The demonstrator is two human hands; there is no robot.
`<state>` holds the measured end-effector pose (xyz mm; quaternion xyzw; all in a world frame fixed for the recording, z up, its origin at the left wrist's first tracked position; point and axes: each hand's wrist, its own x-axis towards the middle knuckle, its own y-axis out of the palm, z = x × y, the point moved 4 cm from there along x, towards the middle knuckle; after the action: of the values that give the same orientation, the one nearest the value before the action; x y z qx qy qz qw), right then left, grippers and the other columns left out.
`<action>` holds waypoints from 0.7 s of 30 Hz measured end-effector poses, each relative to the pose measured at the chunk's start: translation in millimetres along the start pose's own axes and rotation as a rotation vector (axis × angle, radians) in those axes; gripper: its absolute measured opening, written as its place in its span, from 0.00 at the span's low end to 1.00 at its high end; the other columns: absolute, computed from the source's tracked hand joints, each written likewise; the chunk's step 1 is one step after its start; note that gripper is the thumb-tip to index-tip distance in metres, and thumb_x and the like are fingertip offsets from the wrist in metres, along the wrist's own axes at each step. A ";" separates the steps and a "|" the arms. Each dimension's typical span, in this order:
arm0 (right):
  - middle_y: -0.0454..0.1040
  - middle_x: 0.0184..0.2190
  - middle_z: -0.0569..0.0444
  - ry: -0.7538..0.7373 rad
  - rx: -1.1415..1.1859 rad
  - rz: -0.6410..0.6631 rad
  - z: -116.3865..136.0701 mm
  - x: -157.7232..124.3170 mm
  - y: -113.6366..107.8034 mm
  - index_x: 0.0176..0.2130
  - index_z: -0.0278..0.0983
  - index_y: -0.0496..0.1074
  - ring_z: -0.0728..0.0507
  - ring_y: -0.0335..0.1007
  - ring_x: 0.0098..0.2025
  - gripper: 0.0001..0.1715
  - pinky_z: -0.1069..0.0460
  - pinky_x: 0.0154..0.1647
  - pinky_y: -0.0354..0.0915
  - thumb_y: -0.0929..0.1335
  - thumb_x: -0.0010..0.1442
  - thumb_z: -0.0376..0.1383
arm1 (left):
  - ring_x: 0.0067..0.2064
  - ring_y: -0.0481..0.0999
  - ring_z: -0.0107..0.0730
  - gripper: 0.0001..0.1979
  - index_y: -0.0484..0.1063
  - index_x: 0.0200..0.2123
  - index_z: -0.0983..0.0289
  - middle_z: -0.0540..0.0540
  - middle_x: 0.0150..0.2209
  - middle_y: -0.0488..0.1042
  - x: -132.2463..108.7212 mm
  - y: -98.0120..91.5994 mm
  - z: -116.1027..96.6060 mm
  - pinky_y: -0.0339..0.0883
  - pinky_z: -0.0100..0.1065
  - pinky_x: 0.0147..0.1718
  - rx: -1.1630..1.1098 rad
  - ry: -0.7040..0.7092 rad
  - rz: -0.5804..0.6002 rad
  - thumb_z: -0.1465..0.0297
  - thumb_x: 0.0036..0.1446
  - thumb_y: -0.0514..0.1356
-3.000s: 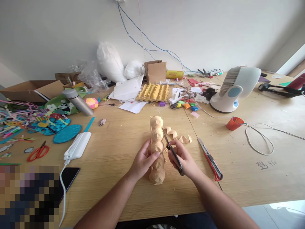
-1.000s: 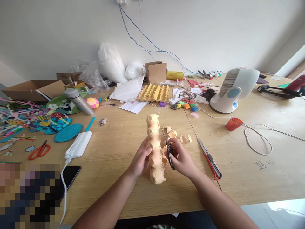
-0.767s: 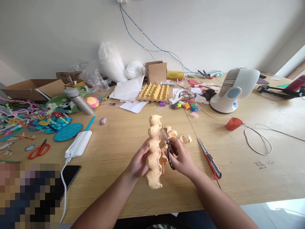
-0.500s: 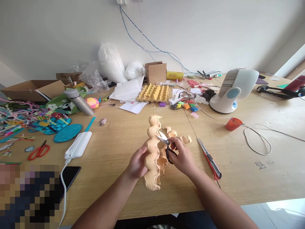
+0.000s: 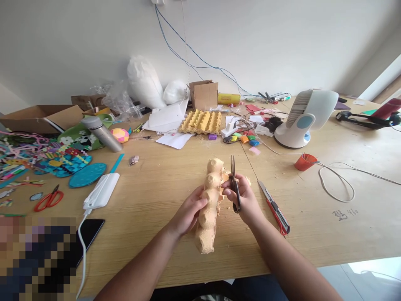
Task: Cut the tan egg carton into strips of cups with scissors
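Observation:
My left hand (image 5: 189, 213) is closed around a long tan strip of egg carton (image 5: 209, 205), held bumps-up above the wooden table (image 5: 150, 188). My right hand (image 5: 245, 198) grips small black-handled scissors (image 5: 234, 184), blades shut and pointing up, just right of the strip's upper part. A ragged cut-off piece of carton lies behind my right hand, mostly hidden.
A red utility knife (image 5: 273, 206) lies right of my hands. A yellow egg tray (image 5: 201, 121), white fan (image 5: 305, 117), orange cup (image 5: 305, 161) and white cord (image 5: 336, 184) sit behind. Left: power bank (image 5: 102, 190), red scissors (image 5: 46, 200), phone (image 5: 87, 234), craft clutter.
I turned the carton strip from its cut edge back to bumps-up. The scissors left the strip's side, closed and swung upright.

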<state>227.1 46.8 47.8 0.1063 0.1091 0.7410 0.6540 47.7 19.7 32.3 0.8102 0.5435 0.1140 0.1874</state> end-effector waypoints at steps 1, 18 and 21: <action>0.75 0.39 0.56 0.016 0.021 0.000 -0.6 0.1 0.1 0.50 0.45 0.64 0.45 0.72 0.38 0.39 0.49 0.42 0.68 0.83 0.48 0.46 | 0.47 0.78 0.41 0.27 0.73 0.63 0.60 0.60 0.51 0.79 -0.4 -0.7 1.9 0.73 0.37 0.45 0.022 -0.010 0.004 0.59 0.63 0.66; 0.75 0.34 0.58 -0.055 -0.094 -0.040 -6.8 4.1 -6.4 0.48 0.44 0.65 0.44 0.71 0.37 0.28 0.49 0.41 0.67 0.78 0.55 0.44 | 0.47 0.80 0.41 0.29 0.72 0.64 0.58 0.61 0.52 0.80 -0.9 -1.8 3.6 0.74 0.38 0.46 -0.030 -0.036 -0.015 0.59 0.62 0.68; 0.75 0.35 0.58 -0.028 -0.066 0.022 -5.9 2.4 -1.8 0.48 0.45 0.65 0.44 0.72 0.38 0.29 0.48 0.44 0.68 0.79 0.55 0.45 | 0.47 0.79 0.40 0.28 0.72 0.64 0.57 0.60 0.51 0.80 -0.9 -2.4 3.4 0.74 0.36 0.45 -0.018 -0.034 -0.006 0.58 0.62 0.68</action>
<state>226.7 49.3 41.6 0.0960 0.0742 0.7500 0.6503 46.6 19.0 28.2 0.8087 0.5416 0.1045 0.2043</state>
